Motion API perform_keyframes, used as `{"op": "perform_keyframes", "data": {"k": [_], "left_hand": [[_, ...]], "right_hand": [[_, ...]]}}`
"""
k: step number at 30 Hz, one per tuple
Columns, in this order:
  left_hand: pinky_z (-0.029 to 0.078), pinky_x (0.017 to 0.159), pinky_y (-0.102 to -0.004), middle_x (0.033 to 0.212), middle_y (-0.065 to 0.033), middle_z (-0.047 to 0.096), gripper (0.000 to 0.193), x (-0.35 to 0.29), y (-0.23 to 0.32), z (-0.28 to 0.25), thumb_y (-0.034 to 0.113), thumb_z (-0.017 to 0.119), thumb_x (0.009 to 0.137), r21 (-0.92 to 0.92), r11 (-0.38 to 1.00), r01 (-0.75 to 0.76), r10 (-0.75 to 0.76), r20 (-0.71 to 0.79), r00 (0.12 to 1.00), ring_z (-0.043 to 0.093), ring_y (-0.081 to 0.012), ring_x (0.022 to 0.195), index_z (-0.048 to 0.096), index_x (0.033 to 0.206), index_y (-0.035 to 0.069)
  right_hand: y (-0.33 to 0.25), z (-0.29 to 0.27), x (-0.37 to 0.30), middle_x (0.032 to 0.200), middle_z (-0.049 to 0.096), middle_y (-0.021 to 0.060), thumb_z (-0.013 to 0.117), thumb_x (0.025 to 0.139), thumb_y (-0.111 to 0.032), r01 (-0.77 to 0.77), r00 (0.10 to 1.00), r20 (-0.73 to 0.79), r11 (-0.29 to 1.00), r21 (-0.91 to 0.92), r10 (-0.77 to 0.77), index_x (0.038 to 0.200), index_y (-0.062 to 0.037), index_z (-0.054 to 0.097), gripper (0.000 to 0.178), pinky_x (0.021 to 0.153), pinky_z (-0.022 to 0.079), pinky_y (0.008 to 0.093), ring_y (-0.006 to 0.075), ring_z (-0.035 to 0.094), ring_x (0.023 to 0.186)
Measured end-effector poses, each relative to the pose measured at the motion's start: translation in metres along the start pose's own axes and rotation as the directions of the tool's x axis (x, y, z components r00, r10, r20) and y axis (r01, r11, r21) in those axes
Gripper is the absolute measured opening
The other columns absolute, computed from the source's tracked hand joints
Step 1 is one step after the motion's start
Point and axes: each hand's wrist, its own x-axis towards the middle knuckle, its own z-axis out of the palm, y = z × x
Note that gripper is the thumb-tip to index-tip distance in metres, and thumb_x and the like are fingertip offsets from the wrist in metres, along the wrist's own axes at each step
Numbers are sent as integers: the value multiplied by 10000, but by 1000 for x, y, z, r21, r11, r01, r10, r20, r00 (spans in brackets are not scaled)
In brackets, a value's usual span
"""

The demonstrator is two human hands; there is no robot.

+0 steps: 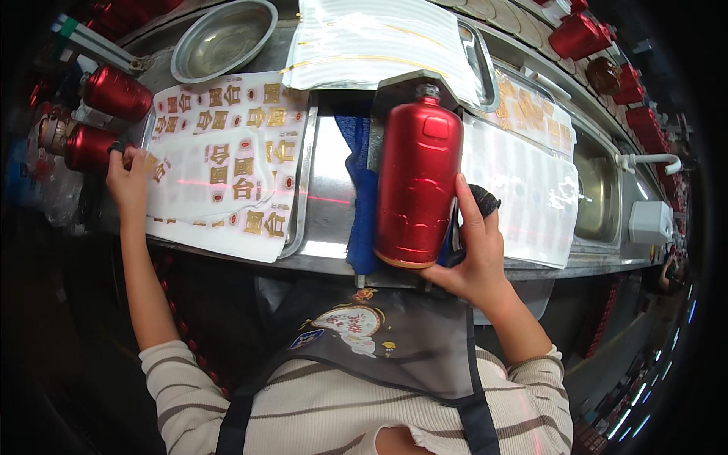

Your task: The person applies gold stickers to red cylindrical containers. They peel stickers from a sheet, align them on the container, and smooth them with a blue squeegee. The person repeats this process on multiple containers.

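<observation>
A glossy red bottle (419, 182) with a bare metal neck leans on a dark metal stand (379, 121) at the centre. My right hand (481, 262) is closed round its lower right side, thumb by the base and forefinger along the edge. At the left, my left hand (127, 182) pinches the left edge of a thin white decal sheet (197, 171) with gold characters and small red marks. That sheet lies over more printed sheets in a metal tray (297, 220). Black covers sit on fingers of both hands. The left fingertips are partly hidden.
Red bottles (116, 92) lie close beyond my left hand. A round metal basin (224, 42) stands at the back left. White sheets (379, 42) fill the back middle; more sheets (519, 193) lie right of the bottle. A sink (599, 201) with a white tap (648, 161) is far right.
</observation>
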Motion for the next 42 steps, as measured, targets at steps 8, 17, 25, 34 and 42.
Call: {"op": "perform_keyframes", "data": {"k": [8,17,25,34,42], "left_hand": [[471,827,-257,833,-30,630,402,-115,254,37,-61,716,820,-365,904,-221,385,475,791,589,-102,822,635,1209,-5],[523,754,-272,894,-75,662,291,-120,327,148,22,672,867,-724,686,-70,557,461,690,621,-119,806,616,1149,-20],[500,628,-271,809,-57,650,227,-111,319,175,25,703,817,-625,738,-253,580,398,711,591,-113,679,657,1037,-10],[470,581,-243,776,-36,622,229,-112,325,180,11,706,803,-642,755,-131,514,456,727,552,-73,635,661,1026,-17],[443,545,-242,744,-45,599,176,-109,325,183,23,714,799,-621,762,-184,528,431,732,518,-78,587,647,953,-27]], "right_hand": [[9,9,-2,1195,554,206,887,594,-242,16,999,-51,997,70,-12,1495,-60,398,1041,678,547,372,328,645,905],[22,-23,7,1183,572,111,836,697,-276,-290,954,225,804,520,199,1475,-45,418,913,583,464,242,101,584,707],[2,11,36,1221,558,140,781,800,-246,-365,910,84,689,626,407,1402,8,373,770,621,488,213,86,619,702],[2,8,35,1306,510,177,770,811,-219,-402,892,173,559,726,417,1430,17,315,804,679,534,233,122,672,787],[0,10,36,1328,486,187,767,809,-224,-357,908,130,573,737,399,1439,27,304,821,664,531,235,124,658,779]]}}
